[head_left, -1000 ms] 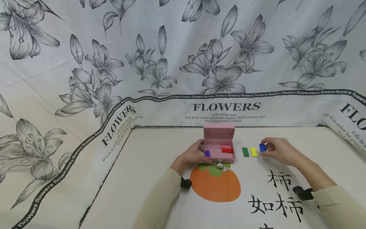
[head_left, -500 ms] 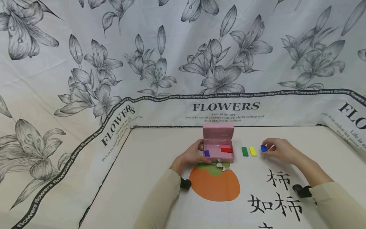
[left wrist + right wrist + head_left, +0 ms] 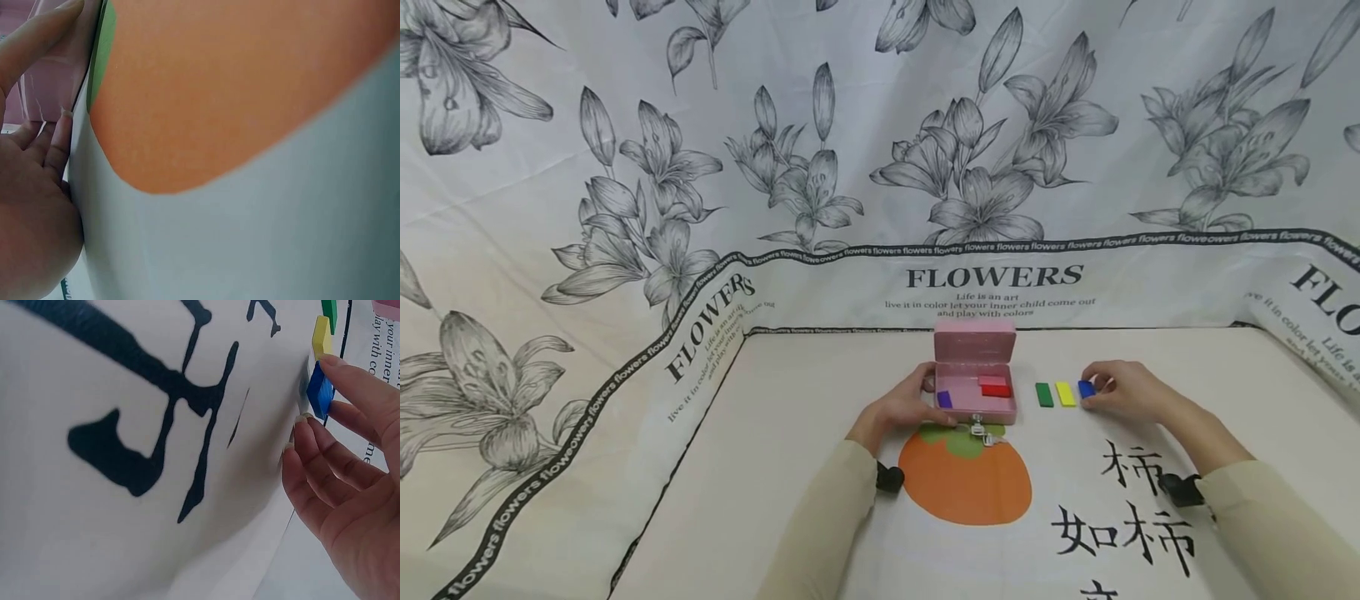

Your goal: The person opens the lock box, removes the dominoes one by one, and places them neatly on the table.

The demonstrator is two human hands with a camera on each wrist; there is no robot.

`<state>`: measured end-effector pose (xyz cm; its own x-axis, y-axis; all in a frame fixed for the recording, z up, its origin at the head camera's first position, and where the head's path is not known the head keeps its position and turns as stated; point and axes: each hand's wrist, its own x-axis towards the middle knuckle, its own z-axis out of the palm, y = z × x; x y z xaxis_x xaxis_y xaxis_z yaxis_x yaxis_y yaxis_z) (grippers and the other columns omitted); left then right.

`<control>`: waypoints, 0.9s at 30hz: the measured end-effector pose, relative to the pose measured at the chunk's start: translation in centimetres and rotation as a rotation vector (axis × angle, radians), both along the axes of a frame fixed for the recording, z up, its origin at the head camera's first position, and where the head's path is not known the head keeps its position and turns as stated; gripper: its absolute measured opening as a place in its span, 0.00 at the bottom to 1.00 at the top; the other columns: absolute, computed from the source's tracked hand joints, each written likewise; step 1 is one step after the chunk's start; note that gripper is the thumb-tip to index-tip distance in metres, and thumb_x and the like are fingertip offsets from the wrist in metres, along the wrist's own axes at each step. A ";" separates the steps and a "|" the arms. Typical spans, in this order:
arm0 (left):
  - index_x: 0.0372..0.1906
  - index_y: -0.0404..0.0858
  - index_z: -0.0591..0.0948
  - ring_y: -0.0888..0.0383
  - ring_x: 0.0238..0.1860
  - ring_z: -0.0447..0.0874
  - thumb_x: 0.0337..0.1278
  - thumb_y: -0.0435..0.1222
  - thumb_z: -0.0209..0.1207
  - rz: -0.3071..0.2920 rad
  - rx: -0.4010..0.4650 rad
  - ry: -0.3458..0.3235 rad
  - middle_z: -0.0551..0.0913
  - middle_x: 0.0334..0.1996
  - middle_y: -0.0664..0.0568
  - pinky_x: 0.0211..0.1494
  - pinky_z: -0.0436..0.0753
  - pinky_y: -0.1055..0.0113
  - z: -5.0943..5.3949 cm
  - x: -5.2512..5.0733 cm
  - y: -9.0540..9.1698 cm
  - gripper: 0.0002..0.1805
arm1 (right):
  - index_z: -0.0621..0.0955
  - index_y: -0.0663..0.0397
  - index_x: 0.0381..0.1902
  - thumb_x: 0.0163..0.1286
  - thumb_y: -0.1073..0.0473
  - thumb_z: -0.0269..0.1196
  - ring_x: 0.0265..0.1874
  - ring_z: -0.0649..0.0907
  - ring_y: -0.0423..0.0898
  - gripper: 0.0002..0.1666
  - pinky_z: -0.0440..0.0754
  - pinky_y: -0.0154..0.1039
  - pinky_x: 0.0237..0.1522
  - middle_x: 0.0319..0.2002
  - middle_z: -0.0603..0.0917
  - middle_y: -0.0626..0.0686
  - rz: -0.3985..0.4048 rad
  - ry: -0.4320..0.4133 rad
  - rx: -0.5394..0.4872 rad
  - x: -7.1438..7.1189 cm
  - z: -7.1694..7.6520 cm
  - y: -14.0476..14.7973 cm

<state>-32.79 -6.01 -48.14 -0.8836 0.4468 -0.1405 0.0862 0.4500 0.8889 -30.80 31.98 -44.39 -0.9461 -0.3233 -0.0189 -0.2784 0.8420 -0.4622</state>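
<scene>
A pink hinged box (image 3: 974, 343) stands with its lid raised at the back of the table. My left hand (image 3: 901, 407) holds its left side, thumb along the front wall and fingers at the side; the left wrist view shows the fingertips (image 3: 59, 140) against the pink wall. Inside the box lie a purple block (image 3: 944, 399), a red block (image 3: 996, 391) and a pink block (image 3: 994, 381). To the right, my right hand (image 3: 1129, 392) pinches a flat blue block (image 3: 320, 390) between thumb and fingers. A yellow block (image 3: 1065, 394) and a green block (image 3: 1044, 395) stand in a row beside it.
A metal clasp (image 3: 977, 429) hangs from the box's front. The white tablecloth carries a printed orange persimmon (image 3: 966, 487) and black characters (image 3: 1123, 537). Behind the box rises a flower-printed curtain (image 3: 820, 287).
My right hand has shifted slightly, first right, then back left with the blue block, which now sits nearer the yellow one. My left hand stays on the box.
</scene>
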 end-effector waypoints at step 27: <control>0.76 0.48 0.60 0.55 0.54 0.69 0.42 0.38 0.81 -0.002 0.013 -0.013 0.72 0.51 0.53 0.63 0.71 0.57 0.0 0.2 0.0 0.55 | 0.70 0.70 0.67 0.63 0.52 0.75 0.42 0.82 0.55 0.43 0.81 0.54 0.43 0.45 0.81 0.64 -0.031 -0.031 -0.032 0.9 -0.1 1.0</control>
<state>-32.64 -6.02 -48.16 -0.8808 0.4503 -0.1461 0.0753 0.4379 0.8959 -29.95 33.00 -44.51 -0.9549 -0.2943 -0.0391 -0.2370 0.8349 -0.4967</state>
